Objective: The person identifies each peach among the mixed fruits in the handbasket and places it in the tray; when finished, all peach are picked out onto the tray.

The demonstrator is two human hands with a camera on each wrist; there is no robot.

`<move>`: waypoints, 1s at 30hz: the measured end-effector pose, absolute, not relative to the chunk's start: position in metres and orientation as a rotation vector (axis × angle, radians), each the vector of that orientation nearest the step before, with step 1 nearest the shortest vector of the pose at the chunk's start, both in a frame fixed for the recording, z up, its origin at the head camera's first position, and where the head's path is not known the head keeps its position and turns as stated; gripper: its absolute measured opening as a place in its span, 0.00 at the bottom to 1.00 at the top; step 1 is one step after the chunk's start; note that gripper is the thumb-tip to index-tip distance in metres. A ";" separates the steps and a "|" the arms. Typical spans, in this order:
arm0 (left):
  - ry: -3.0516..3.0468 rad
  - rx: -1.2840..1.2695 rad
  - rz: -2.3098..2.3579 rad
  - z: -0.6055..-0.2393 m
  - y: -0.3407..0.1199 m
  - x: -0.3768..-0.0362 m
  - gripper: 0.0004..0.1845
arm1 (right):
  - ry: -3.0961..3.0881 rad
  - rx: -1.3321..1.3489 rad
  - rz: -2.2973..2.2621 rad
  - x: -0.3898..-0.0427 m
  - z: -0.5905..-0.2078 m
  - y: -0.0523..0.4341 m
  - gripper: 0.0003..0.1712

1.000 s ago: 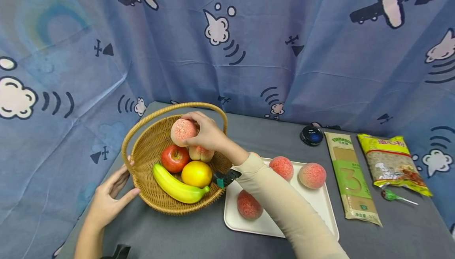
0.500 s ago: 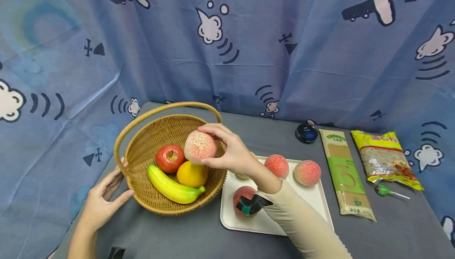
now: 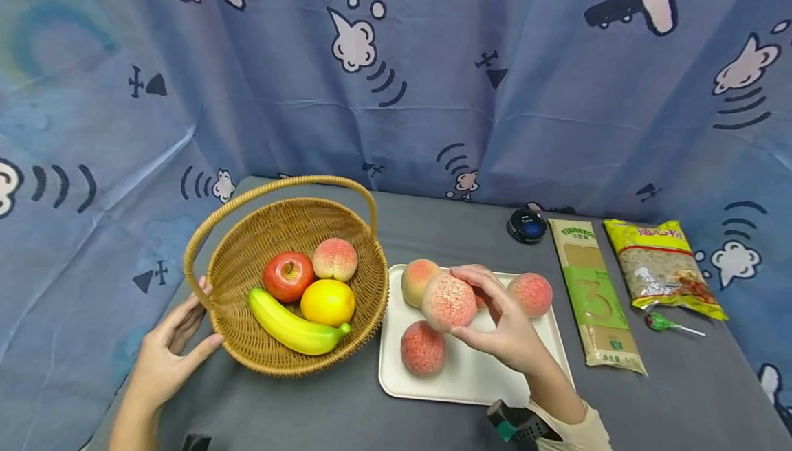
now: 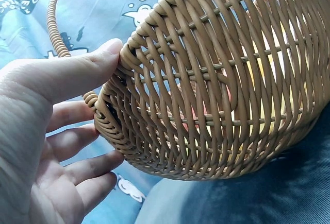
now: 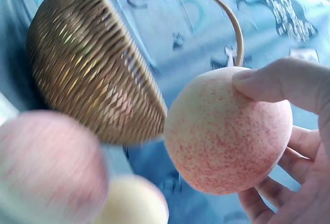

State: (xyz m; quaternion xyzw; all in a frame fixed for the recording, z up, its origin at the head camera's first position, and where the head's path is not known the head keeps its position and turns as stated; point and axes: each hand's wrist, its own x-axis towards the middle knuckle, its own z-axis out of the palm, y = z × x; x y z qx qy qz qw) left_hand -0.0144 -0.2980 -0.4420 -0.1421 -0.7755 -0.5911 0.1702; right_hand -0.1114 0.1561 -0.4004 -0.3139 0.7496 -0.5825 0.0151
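My right hand pinches a pale pink peach over the white tray; in the right wrist view the thumb presses the peach's upper side. My left hand rests at the left end of the wicker basket, fingers extended and thumb apart; in the left wrist view its fingertips touch the weave near the handle. Inside the basket are a red apple, a peach, a yellow lemon-like fruit and a banana. On the tray lie an orange-pink peach, a dark red peach and others.
Right of the tray lie a flat noodle packet, a yellow food bag and a lollipop. A round dark tin stands behind the tray. A blue printed curtain hangs behind the grey table.
My right hand has lifted the peach out of the basket and carried it right, over the tray. Another peach is now uncovered in the basket. The left hand stays at the basket.
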 end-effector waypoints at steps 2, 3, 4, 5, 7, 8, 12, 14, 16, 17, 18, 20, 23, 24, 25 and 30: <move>-2.179 -0.432 -1.683 -0.442 -0.298 -0.015 0.39 | 2.375 -0.924 -1.789 -0.103 -0.411 0.169 0.43; -2.160 -0.455 -1.687 -0.442 -0.298 -0.016 0.39 | 2.400 -0.895 -1.772 -0.100 -0.416 0.175 0.43; -2.143 -0.472 -1.692 -0.443 -0.299 -0.016 0.39 | 2.424 -0.869 -1.752 -0.096 -0.422 0.181 0.43; -2.126 -0.495 -1.697 -0.443 -0.299 -0.016 0.39 | 2.446 -0.847 -1.732 -0.093 -0.428 0.186 0.42; -2.129 -0.476 -1.710 -0.444 -0.299 -0.016 0.39 | 2.487 -0.801 -1.690 -0.088 -0.440 0.195 0.42; -2.129 -0.473 -1.714 -0.444 -0.299 -0.015 0.39 | 2.504 -0.781 -1.671 -0.086 -0.446 0.199 0.41; -2.140 -0.460 -1.712 -0.445 -0.300 -0.016 0.39 | 2.515 -0.683 -1.651 -0.080 -0.462 0.209 0.40; -2.124 -0.486 -1.712 -0.445 -0.299 -0.016 0.38 | 2.505 -0.649 -1.645 -0.078 -0.467 0.213 0.40; -2.110 -0.499 -1.718 -0.444 -0.299 -0.016 0.38 | 2.503 -0.636 -1.623 -0.078 -0.470 0.216 0.40; -2.103 -0.510 -1.718 -0.444 -0.299 -0.016 0.38 | 2.502 -0.636 -1.605 -0.079 -0.471 0.217 0.40; -2.102 -0.503 -1.725 -0.444 -0.299 -0.016 0.38 | 2.508 -0.639 -1.580 -0.079 -0.472 0.218 0.40; -2.101 -0.507 -1.725 -0.444 -0.299 -0.016 0.39 | 2.528 -0.639 -1.507 -0.080 -0.473 0.221 0.41; -2.100 -0.511 -1.725 -0.445 -0.300 -0.016 0.39 | 2.549 -0.624 -1.385 -0.082 -0.472 0.225 0.41; -2.103 -0.503 -1.729 -0.445 -0.300 -0.016 0.39 | 2.551 -0.622 -1.350 -0.083 -0.472 0.226 0.41; -2.106 -0.500 -1.728 -0.445 -0.300 -0.016 0.39 | 2.550 -0.617 -1.323 -0.083 -0.472 0.227 0.42; -2.120 -0.492 -1.715 -0.444 -0.299 -0.016 0.39 | 2.499 -0.614 -1.304 -0.083 -0.469 0.230 0.44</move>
